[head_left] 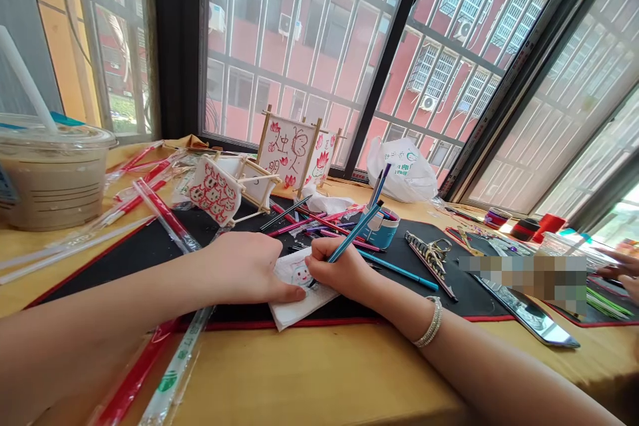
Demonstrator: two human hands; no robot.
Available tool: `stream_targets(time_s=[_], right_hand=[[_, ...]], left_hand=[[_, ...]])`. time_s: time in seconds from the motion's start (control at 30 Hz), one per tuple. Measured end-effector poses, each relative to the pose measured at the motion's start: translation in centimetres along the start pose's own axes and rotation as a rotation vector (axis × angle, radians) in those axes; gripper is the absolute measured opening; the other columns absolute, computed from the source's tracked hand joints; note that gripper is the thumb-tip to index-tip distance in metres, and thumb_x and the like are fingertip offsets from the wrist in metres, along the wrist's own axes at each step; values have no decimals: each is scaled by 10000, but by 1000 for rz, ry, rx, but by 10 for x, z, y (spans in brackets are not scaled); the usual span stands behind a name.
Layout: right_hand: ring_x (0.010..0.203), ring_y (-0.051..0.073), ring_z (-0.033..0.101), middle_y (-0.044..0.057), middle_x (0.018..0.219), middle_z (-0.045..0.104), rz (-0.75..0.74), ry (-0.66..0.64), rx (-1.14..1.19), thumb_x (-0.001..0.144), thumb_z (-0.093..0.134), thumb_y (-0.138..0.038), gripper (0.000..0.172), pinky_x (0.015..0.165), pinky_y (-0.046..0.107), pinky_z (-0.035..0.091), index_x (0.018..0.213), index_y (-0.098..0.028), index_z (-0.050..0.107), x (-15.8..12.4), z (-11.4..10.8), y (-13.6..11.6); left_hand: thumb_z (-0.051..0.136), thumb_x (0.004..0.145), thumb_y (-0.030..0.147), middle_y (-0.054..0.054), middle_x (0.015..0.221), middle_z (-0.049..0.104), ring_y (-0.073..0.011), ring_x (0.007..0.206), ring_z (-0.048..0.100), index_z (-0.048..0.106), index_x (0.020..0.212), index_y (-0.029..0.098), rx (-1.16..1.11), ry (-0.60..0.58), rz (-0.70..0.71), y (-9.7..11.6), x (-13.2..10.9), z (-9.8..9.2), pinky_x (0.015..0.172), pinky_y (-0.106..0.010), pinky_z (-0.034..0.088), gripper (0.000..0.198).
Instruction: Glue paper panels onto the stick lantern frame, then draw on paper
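Note:
My right hand (342, 266) is closed round a blue felt-tip pen (355, 231), its tip down on a folded white paper napkin (294, 311). A small face with blue outlines and red marks is drawn on the napkin. My left hand (247, 269) rests on the napkin's left side, thumb stretched out along the drawing and pressing it down; its other fingers are mostly hidden. Beneath the napkin lies a black mat (239, 313) with a red edge. Just beyond my right hand stands a blue cup (382, 231) holding pens.
Loose pens (329, 219), a hair claw clip (432, 259) and a phone (532, 313) lie around. Behind stand decorated stick-frame lanterns (214, 190) and a white plastic bag (402, 170). At left are a lidded drink cup (54, 180) and plastic-wrapped strips (167, 213). Another person's hand (622, 269) shows far right.

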State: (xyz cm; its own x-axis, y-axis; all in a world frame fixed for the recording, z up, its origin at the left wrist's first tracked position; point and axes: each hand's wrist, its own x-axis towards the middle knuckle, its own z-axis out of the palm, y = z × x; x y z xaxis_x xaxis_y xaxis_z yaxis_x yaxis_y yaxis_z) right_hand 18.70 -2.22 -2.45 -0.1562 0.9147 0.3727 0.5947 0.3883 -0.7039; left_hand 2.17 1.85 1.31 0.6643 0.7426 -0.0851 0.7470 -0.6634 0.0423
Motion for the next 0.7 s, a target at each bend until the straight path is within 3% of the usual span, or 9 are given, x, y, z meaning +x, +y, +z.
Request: stream_targets(time_s=[0.27,0.7], right_hand=[[447,57,269,-75,452,322,83,-36,50,671,471,-225,235,424,188,226,496,-199,317,-2,-1,-4],[458,53,270,-78,462,301,41,-5,19,668,471,-192,245,436,186,223,489,-195,303,-1,-1,-3]], left_hand=[[404,580,806,-112,865,684,-303,788,632,615,824,191,-6,9,-3,-1,2,1,574,-338,405,694],[400,591,804,-118,874,686,-299,794,631,620,833,192,17,4,8,0,2,0,583,-332,407,694]])
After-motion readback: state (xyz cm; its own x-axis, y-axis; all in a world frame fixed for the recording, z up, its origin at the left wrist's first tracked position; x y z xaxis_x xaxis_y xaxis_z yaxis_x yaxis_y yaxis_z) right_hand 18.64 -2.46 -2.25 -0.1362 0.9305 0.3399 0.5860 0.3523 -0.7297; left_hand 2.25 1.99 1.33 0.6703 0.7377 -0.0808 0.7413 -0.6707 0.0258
